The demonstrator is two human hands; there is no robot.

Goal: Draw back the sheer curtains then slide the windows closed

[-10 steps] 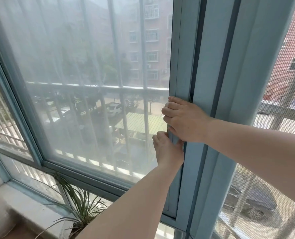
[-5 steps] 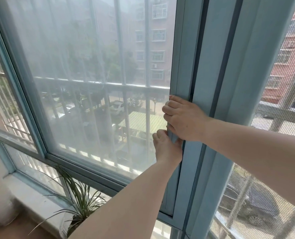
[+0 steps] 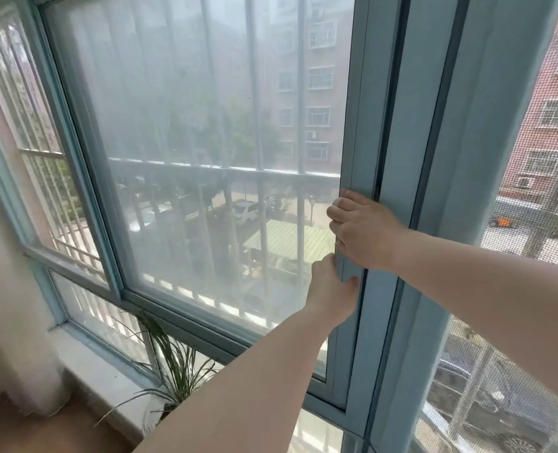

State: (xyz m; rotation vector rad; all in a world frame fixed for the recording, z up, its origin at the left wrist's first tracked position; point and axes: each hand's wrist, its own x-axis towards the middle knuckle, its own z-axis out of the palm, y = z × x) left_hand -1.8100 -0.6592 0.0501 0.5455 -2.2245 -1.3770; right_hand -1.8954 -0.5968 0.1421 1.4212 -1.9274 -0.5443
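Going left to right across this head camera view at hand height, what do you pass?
Barred side window → frosted sliding pane → left hand → right hand → blue upright frame → mesh screen.

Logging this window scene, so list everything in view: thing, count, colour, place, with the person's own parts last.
sliding window sash: one, pale blue frame with hazy glass, centre
fixed window frame: one, pale blue, right of the sash
insect screen: one, dark mesh, far right
side window: one, pale blue frame, far left
potted plant: one, green leaves, on the sill at lower left
window sill: one, whitish, below the glass
left hand: one, fingers on the sash edge, lower
right hand: one, fingers curled around the sash edge, above the left
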